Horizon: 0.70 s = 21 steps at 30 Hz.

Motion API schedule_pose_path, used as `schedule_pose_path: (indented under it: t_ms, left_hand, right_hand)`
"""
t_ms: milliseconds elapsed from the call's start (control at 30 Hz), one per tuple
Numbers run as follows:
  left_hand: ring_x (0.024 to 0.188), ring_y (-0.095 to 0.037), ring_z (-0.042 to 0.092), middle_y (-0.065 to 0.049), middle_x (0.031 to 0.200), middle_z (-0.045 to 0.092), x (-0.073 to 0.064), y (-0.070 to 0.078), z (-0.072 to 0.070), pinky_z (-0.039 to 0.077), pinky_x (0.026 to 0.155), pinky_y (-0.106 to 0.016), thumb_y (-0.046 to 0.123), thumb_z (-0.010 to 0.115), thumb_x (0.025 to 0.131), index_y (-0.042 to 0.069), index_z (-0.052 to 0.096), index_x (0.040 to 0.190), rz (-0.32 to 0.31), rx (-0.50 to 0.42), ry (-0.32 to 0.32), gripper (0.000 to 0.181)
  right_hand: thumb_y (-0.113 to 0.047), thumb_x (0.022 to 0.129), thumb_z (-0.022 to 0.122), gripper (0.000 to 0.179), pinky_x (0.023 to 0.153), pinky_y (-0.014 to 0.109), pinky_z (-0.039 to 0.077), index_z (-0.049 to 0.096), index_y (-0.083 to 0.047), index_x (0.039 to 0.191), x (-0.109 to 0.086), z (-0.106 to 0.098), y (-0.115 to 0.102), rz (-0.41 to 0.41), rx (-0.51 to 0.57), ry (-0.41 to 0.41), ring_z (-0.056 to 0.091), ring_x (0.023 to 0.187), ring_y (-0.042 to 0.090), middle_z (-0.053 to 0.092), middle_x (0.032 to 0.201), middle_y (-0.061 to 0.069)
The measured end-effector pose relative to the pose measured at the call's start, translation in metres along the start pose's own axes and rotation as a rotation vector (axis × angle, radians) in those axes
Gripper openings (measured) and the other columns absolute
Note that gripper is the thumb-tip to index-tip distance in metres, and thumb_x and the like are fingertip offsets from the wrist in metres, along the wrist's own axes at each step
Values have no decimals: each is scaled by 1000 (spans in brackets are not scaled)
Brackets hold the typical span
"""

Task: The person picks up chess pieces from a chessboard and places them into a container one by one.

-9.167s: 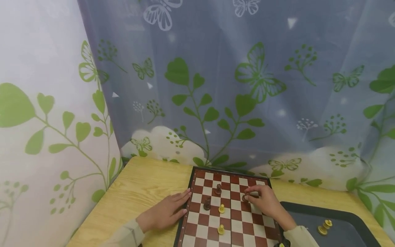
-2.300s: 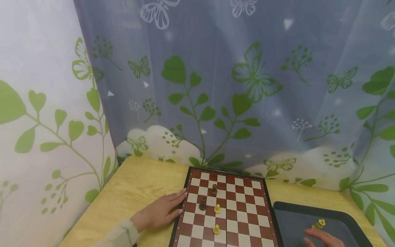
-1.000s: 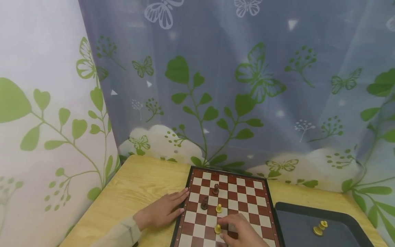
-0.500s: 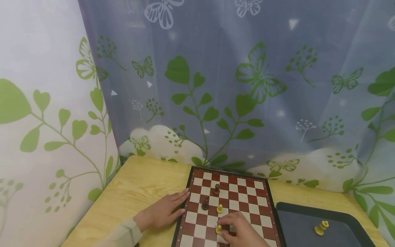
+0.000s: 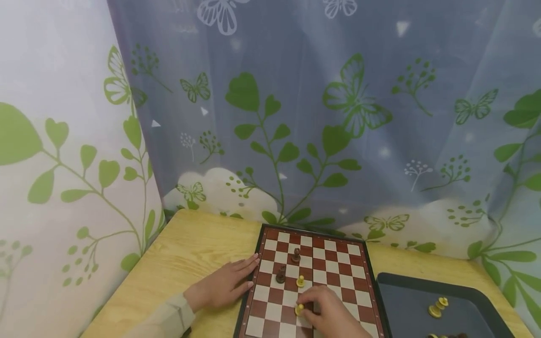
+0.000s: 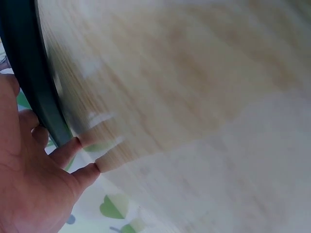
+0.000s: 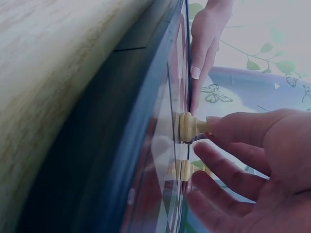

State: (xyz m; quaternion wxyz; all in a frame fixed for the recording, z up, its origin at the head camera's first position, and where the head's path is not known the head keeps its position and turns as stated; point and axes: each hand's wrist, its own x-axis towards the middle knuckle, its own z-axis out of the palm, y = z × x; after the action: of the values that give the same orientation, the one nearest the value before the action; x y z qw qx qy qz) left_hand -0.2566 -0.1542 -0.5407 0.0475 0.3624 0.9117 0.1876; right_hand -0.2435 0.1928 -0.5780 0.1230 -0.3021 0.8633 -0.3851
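My right hand pinches a yellow chess pawn by its top, between thumb and forefinger. In the right wrist view this pawn stands upright on the board, its base at the surface. A second yellow pawn stands a little farther up the chessboard. Two dark brown chess pieces, a farther one and a nearer one, stand to the left of it. With its fingers extended, my left hand rests against the board's left edge; in the left wrist view the hand touches the dark rim.
A dark grey tray lies right of the board. In it stands a tall yellow chess piece, and more pieces are cut off by the frame's bottom edge. Wooden table shows left of the board; patterned cloth hangs behind.
A dark piece, earlier under the right hand at the board's right side, is gone from there. The right hand went over the tray, then came back to the nearer pawn. The left hand stayed.
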Motion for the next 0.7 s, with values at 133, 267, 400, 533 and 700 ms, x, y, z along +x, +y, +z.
schedule_pose_path:
  t_ms: [133, 267, 400, 533, 700]
  left_hand:
    - [150, -36, 34, -8, 169, 21, 1, 0, -2, 32, 115, -66, 42, 36, 111, 8, 26, 162, 6, -8, 1, 62]
    - [150, -37, 34, -9, 169, 21, 0, 2, 0, 32, 115, -66, 43, 35, 111, 7, 26, 162, 12, -18, -16, 62]
    - [150, -36, 34, -8, 169, 21, 0, 2, 2, 32, 115, -64, 42, 34, 111, 8, 26, 162, 16, 4, 6, 61]
    - [150, -37, 34, -8, 169, 21, 0, 2, 2, 32, 115, -65, 41, 35, 111, 8, 26, 162, 18, 3, 3, 61]
    - [150, -36, 34, -7, 170, 20, -1, 3, 1, 30, 116, -65, 44, 34, 111, 10, 25, 162, 3, -11, -6, 62]
  right_hand:
    - [-21, 94, 75, 10, 79, 30, 56, 80, -28, 100, -6, -9, -26, -16, -14, 23, 63, 95, 5, 72, 102, -14]
    - [-24, 94, 76, 6, 83, 37, 56, 80, -24, 97, -19, -20, -71, 52, -26, 74, 64, 98, 15, 72, 103, -9]
    - [-27, 92, 77, 5, 86, 41, 56, 79, -26, 97, -30, -26, -96, 108, -33, 179, 62, 103, 21, 71, 106, -9]
    - [-29, 92, 77, 6, 87, 41, 56, 78, -26, 98, -40, -30, -99, 123, -43, 230, 61, 104, 23, 69, 108, -8]
    - [-33, 92, 77, 11, 90, 46, 55, 77, -25, 99, -58, -34, -94, 139, -45, 298, 63, 105, 23, 70, 107, -8]
